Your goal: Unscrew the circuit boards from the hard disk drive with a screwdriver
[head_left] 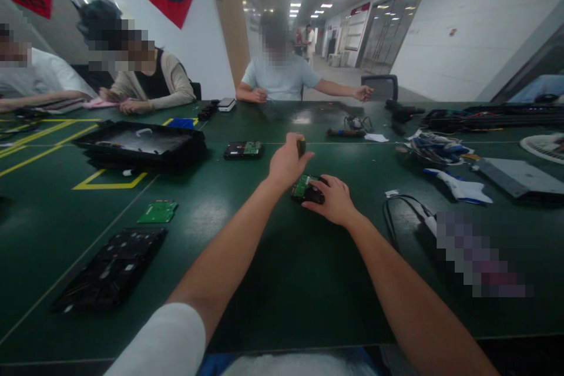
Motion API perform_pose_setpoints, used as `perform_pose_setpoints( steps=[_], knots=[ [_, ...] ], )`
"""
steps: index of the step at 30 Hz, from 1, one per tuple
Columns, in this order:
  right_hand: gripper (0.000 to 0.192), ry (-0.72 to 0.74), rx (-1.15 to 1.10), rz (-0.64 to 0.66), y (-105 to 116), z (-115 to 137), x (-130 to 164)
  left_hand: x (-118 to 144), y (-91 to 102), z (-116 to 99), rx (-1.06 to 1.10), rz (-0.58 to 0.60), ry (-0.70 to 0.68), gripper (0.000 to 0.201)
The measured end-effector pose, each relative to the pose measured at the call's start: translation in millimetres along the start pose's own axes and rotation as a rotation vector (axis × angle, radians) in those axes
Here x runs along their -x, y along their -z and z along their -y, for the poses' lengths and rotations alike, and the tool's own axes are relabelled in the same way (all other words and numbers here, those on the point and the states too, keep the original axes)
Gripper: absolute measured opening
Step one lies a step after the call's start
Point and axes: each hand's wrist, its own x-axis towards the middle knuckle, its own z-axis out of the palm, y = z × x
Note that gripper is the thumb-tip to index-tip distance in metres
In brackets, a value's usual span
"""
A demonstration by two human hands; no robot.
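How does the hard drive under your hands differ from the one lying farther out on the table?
The near hard drive is pinned by the right hand and largely covered; the far hard drive lies untouched and in full view. The left hand, gripping a screwdriver handle, stands over the near one; no tool is at the far one. Both are dark, with a green circuit board facing up, on the green table.

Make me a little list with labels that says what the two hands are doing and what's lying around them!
Left hand: grips a dark tool handle, upright.
Right hand: presses on a hard drive with a green board.
Table: dark green.
Nearby left: loose green circuit board, black panel.
Farther back: second hard drive, black tray.
Right side: black cable.
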Motion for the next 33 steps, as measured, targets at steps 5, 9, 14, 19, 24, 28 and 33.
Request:
perform_pose_setpoints(
  steps=[5,9,14,19,24,28,33],
  knots=[
    [0.077,-0.012,-0.008,0.010,2,2,0,-1,-4.1,1,0.133,-0.034,-0.023,0.039],
    [0.078,-0.021,-0.012,0.016,2,2,0,-3,-1.0,2,0.111,-0.058,-0.135,0.029],
    [0.079,-0.019,-0.012,0.016,1,1,-1,-6,5.5,2,0.046,-0.082,-0.139,0.030],
    [0.078,-0.015,-0.007,0.003,1,0,0,-5,1.4,5,0.054,-0.046,-0.070,0.036],
    [0.076,-0.009,-0.002,-0.006,1,1,0,-3,-4.5,7,0.102,-0.048,-0.054,0.042],
    [0.077,-0.016,-0.003,0.003,1,1,0,-2,-4.0,5,0.170,-0.052,-0.084,0.034],
    [0.077,-0.019,-0.006,0.005,1,1,0,-4,-1.4,5,0.139,-0.082,-0.150,0.025]
  ],
)
